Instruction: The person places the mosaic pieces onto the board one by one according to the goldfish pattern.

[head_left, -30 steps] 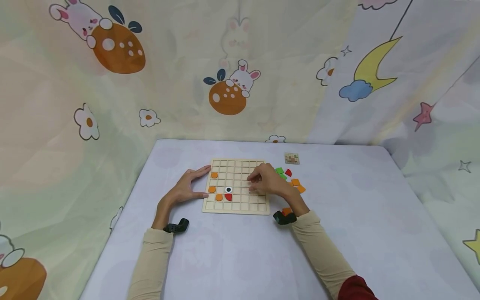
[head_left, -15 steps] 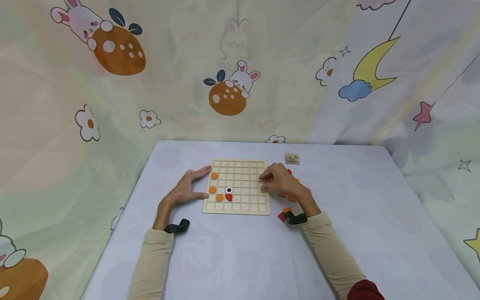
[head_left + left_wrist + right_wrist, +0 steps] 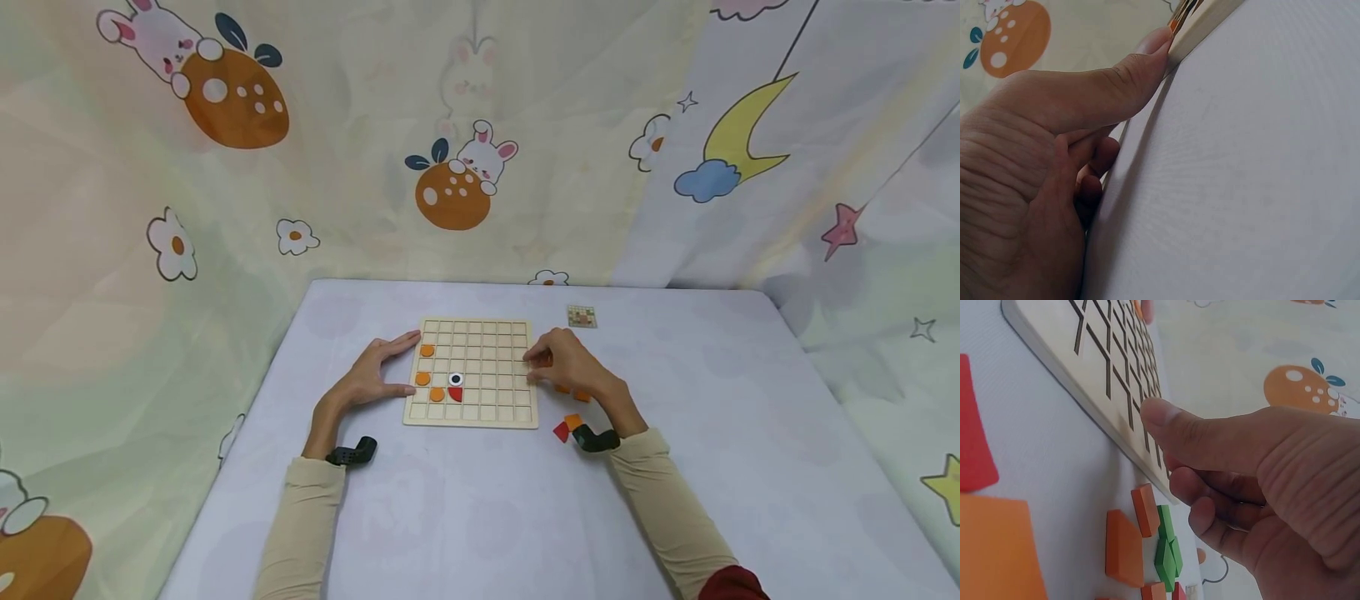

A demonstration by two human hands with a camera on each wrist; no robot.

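A square wooden board (image 3: 495, 412) with a grooved grid lies on the table. My left hand (image 3: 365, 375) rests along its left side, thumb and fingers spread; in the left wrist view the thumb touches the board's edge. Orange round pieces, one of them an orange disc (image 3: 427, 351), sit in the left columns. Beside them are a white round piece with a black dot (image 3: 456, 379) and a red quarter-round piece (image 3: 455, 394). Over the board's right edge hovers my right hand (image 3: 573, 364), fingers loosely bent, thumb apart from the index finger. No piece shows between them.
Loose pieces lie right of the board, including orange blocks (image 3: 1124, 550), green blocks (image 3: 1165, 562) and a red piece (image 3: 561, 432), partly hidden by the right hand in the head view. A small patterned card (image 3: 581, 316) lies behind them. A printed curtain (image 3: 360, 200) stands behind the table.
My right hand has moved right, from above the board's right columns to its right edge, now covering more loose pieces. The left hand and the pieces on the board have stayed put.
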